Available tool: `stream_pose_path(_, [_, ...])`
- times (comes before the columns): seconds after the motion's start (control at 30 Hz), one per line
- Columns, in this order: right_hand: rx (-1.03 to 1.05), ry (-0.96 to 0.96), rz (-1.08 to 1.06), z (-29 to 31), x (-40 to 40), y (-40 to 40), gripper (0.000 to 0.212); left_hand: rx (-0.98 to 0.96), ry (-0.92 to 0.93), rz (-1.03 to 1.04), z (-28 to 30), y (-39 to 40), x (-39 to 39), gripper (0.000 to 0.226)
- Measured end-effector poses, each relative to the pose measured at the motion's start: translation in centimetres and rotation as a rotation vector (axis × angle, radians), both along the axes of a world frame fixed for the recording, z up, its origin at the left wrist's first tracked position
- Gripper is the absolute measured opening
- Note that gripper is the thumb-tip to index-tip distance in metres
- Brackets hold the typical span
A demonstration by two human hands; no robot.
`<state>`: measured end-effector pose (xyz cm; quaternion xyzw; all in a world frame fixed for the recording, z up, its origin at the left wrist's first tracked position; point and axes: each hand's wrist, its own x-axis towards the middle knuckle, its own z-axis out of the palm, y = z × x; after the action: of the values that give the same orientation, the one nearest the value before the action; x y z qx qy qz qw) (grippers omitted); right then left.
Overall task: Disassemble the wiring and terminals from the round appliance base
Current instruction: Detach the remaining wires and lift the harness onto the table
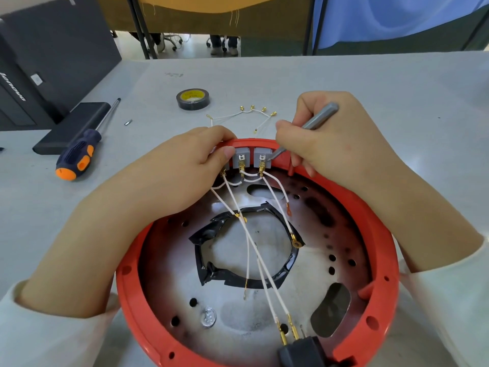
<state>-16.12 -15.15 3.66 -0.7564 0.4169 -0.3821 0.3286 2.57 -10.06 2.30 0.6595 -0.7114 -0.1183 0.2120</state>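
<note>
The round appliance base (pixel 381 250) has a red plastic rim and a scorched metal floor, and it lies on the grey table in front of me. Grey terminal blocks (pixel 241 157) sit at its far rim, with white wires (pixel 254 250) running from their brass terminals across the base. My left hand (pixel 185 170) grips the far rim, its thumb pressing beside the blocks. My right hand (pixel 336 144) holds grey metal tweezers (pixel 317 119), whose tip touches the right block's terminal (pixel 262 162). A black plug piece (pixel 301 350) sits at the near rim.
A loose set of white wires with brass terminals (pixel 248 115) lies beyond the base. A roll of black tape (pixel 193 98) is further back. A blue-and-orange screwdriver (pixel 79 152), a black box (pixel 71 128) and a small bit (pixel 128 122) lie to the left.
</note>
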Motion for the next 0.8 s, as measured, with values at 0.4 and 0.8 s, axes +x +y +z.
stream_pose_path(0.4, [0.08,-0.048,0.015,0.07,0.15,-0.47,0.025,0.006,0.015,-0.003,0.09,-0.01,0.08,0.024])
stream_pose_path(0.8, [0.035,-0.053,-0.015,-0.05,-0.07,-0.57,0.028,0.002,0.026,0.002,0.07,0.13,-0.03,0.024])
